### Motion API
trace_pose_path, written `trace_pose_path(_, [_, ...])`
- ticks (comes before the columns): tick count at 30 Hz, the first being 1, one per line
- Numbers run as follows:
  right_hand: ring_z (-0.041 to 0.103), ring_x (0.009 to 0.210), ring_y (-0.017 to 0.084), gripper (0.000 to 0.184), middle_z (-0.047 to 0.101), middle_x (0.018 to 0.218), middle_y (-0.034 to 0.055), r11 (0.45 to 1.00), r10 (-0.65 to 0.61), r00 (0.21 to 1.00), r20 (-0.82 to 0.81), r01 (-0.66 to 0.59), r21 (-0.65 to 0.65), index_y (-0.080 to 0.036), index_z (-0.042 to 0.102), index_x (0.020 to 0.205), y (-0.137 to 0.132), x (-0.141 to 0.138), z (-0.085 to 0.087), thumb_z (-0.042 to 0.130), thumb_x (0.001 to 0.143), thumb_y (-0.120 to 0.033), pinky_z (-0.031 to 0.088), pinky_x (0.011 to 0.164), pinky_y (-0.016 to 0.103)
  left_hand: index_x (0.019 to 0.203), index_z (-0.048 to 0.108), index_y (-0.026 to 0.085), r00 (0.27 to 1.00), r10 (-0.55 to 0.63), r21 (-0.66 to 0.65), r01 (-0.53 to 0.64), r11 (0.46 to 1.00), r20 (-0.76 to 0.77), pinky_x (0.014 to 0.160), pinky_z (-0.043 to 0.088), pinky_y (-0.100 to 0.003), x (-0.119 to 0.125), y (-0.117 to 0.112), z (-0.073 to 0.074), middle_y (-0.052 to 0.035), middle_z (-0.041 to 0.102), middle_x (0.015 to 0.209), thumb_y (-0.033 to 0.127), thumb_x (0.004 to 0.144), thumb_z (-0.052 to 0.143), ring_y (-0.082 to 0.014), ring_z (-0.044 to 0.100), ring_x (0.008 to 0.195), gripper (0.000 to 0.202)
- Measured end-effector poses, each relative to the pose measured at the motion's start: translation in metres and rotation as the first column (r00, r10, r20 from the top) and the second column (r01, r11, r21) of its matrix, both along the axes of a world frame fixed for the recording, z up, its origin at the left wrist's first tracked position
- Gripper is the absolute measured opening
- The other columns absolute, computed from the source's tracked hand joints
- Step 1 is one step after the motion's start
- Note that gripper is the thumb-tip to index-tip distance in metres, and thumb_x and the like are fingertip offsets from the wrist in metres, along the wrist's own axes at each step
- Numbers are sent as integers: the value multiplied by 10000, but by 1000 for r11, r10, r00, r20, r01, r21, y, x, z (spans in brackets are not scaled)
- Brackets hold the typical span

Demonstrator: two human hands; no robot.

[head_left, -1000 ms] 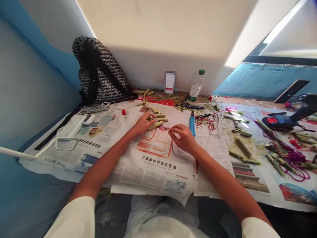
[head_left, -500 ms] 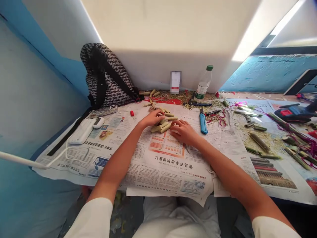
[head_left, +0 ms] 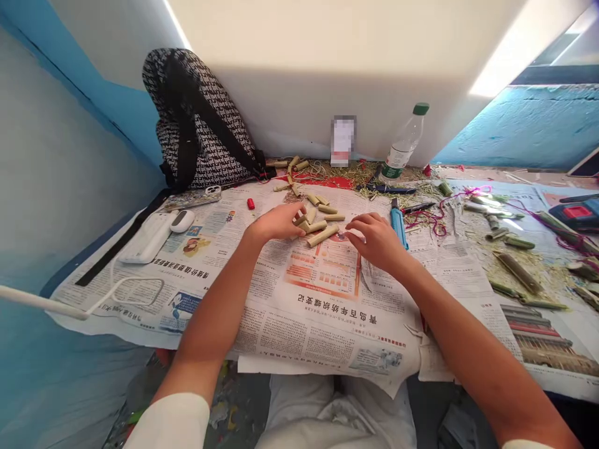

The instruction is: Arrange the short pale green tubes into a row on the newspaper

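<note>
Left hand (head_left: pixel 279 222) half-curled at bamboo segments (head_left: pixel 322 236), hold unclear; right hand (head_left: pixel 380 242) loosely spread, empty — a bump could roll pieces toward tabletop's (head_left: pixel 65 272) near edge.

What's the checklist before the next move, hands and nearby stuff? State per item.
1. Left hand at the cut tube pieces: ok, fingers are among them.
2. Left hand's grip firm: cannot tell, the fingers hide the contact.
3. Right hand unloaded: ok, no piece visible in its fingers.
4. Right hand well away from the blue tool: not ok, it lies right beside the hand.
5. Newspaper flat at the near edge: not ok, a corner is torn and curled.
6. Bottle capped: ok, green cap on.
</note>
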State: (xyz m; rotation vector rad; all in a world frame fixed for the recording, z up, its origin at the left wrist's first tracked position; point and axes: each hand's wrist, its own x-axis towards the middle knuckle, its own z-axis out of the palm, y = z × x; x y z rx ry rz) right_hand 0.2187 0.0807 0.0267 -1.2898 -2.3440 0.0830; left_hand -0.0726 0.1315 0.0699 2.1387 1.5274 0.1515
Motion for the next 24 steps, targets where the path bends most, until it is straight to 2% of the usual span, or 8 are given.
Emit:
trace_pose_path(4, [605,1125,328,217,756,1155,127,1000,-16,1000,-1,16,-23,-221,770,1078,3,3,-1,578,1044,-316,454,941,475,1226,653,235,988,129,101,-120,988,-81,853,524,-396,-2,1,-1,-109,753,1187,315,798,782,-338,708,1065,454])
trace_pose_path(6, [608,1122,331,215,760,1142,125,999,-25,1000,0,25,-28,-216,771,1069,4,4,-1,579,1042,-310,456,944,480,1217,661,240,981,143,131,-125,983,-132,887,522,-412,-1,2,-2,-114,746,1212,327,810,782,-352,693,1112,434])
trace_pose_path(8, [614,1114,331,219,761,1129,127,999,-35,999,-6,35,-25,-212,773,1059,5,6,-1,578,1042,-311,460,944,479,1180,678,240,979,133,149,-111,983,-153,923,519,-429,1,3,-4,-122,728,1260,370,825,789,-363,672,1161,394])
trace_pose_path(11, [620,1103,324,233,759,1120,132,999,-35,999,-29,34,-29,-214,776,1056,6,9,-1,568,1046,-320,463,949,474,1152,696,242,989,115,202,-95,975,-88,963,517,-439,8,5,-9,-119,696,1289,437,846,783,-355,653,1175,374])
trace_pose_path(15, [616,1071,319,240,756,1103,132,998,-43,998,-45,41,-57,-211,779,1036,9,12,-2,570,1037,-329,457,958,482,1151,709,231,1000,-16,250,10,968,22,1036,502,-450,20,4,-19,-115,667,1237,500,826,809,-345,623,1203,433])
trace_pose_path(19, [615,1058,316,233,754,1081,130,996,-52,998,-38,49,-79,-201,780,1027,9,10,-2,577,1031,-314,459,940,469,1094,720,215,999,-40,256,33,966,21,1056,500,-470,32,-2,-24,-125,642,1246,435,844,797,-348,617,1208,342])
trace_pose_path(24, [616,1044,309,219,758,1090,132,996,-9,1000,-20,7,-93,-195,782,1043,9,4,-6,592,1033,-304,464,933,456,1030,715,219,995,-88,233,75,970,49,1001,526,-450,34,-4,-20,-110,699,1156,356,885,730,-317,650,1115,200])
